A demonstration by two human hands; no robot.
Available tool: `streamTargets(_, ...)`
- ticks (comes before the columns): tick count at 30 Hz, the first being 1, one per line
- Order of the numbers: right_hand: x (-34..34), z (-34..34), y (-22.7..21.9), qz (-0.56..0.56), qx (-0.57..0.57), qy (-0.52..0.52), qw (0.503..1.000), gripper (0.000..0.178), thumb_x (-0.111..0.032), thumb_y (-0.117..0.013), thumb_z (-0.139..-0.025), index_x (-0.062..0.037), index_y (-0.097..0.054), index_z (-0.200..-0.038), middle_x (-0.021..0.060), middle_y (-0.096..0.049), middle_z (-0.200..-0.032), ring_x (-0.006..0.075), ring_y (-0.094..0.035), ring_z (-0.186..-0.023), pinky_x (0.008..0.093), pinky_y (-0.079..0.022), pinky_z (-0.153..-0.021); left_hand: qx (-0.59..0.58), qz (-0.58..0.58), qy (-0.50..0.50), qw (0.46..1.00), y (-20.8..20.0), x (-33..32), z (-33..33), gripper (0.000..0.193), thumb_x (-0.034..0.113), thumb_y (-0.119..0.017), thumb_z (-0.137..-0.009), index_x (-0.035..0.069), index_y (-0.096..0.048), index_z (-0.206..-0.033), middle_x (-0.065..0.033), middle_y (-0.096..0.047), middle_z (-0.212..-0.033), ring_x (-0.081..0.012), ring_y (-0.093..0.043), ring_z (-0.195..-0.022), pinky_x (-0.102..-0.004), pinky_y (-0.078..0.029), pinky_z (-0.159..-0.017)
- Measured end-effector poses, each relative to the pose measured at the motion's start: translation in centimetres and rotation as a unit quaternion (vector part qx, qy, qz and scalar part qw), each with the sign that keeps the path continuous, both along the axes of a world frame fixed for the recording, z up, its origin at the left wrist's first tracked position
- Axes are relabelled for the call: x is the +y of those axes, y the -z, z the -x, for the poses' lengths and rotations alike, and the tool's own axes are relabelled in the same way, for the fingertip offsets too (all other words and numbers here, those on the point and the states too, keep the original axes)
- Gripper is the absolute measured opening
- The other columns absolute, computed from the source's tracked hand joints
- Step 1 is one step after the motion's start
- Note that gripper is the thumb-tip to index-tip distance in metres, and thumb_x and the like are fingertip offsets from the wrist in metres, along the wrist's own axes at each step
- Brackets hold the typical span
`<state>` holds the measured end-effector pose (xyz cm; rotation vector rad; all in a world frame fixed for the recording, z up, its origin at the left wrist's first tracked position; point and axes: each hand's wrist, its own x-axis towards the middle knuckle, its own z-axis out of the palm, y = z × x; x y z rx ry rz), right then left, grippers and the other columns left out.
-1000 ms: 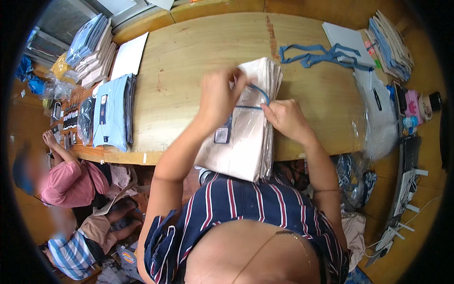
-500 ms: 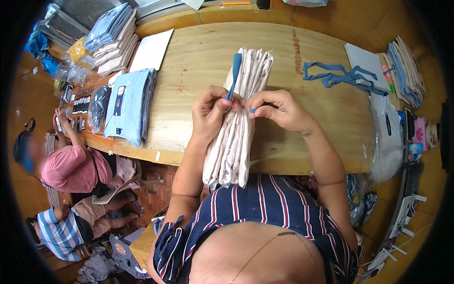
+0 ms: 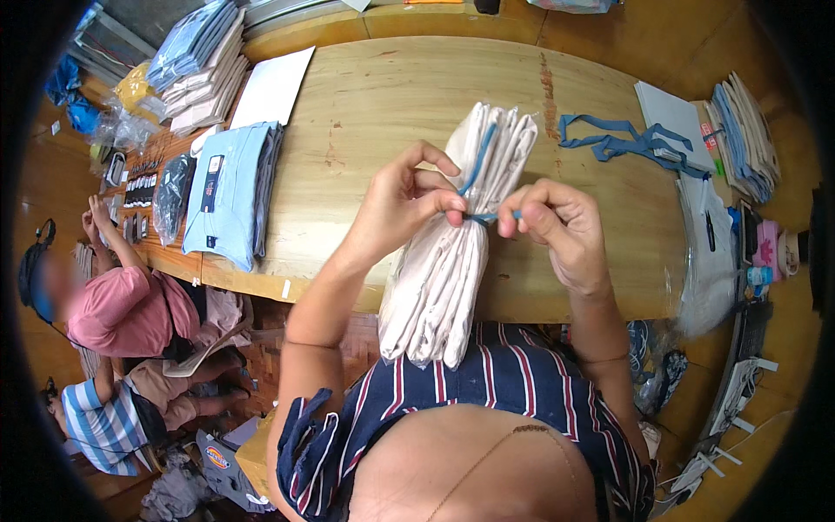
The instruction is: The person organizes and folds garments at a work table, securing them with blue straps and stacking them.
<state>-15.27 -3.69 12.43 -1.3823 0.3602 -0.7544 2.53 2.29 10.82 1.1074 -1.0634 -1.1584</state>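
Observation:
In front of me stands a bundle of cream folded garments in clear plastic bags (image 3: 439,296), lying partly over the near table edge. A blue fabric strip (image 3: 497,216) is wrapped round its middle and cinches it in. My left hand (image 3: 419,196) pinches the strip at the crossing on top of the bundle, and one loose end sticks up past the fingers. My right hand (image 3: 557,228) grips the other end and holds it out to the right, fairly taut.
More blue strips (image 3: 622,139) lie on the wooden table (image 3: 391,96) to the right. Light-blue folded shirts (image 3: 230,187) and a white sheet (image 3: 274,87) are at left, garment stacks at both sides. Two people sit at lower left, one in a pink top (image 3: 130,313).
The bundle has tilted and shifted slightly right. My right hand has moved right, drawing out the strip's end, and the middle of the bundle now looks pulled in.

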Motion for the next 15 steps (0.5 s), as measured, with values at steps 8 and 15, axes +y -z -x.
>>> streamTargets(8, -1.5, -3.1, 0.3, 0.197, 0.042, 0.060, 0.978, 0.010, -0.006, -0.057, -0.073, 0.0029, -0.053, -0.076, 0.0076, -0.056, -0.071, 0.0143, -0.052, -0.066, 0.0244, -0.042, -0.060, -0.301, -0.008, 0.078, 0.951, -2.7, -0.4, 0.1, 0.009, 0.001, -0.054, -0.076, -0.004, -0.052, -0.083, -0.0051, -0.057, -0.066, -0.0090, -0.055, -0.061, -0.0227, -0.044, -0.056)
streamTargets(15, 0.8, 0.3, 1.4, 0.267, 0.170, 0.123, 0.941, 0.008, -0.001, -0.057, -0.068, 0.0008, -0.054, -0.076, 0.0137, -0.055, -0.070, 0.0268, -0.055, -0.063, 0.0306, -0.042, -0.056, -0.016, -0.055, 0.089, 0.994, -0.6, -0.7, -0.3, 0.006, 0.000, -0.056, -0.074, -0.005, -0.052, -0.075, -0.0047, -0.055, -0.067, -0.0092, -0.054, -0.063, -0.0217, -0.045, -0.060)
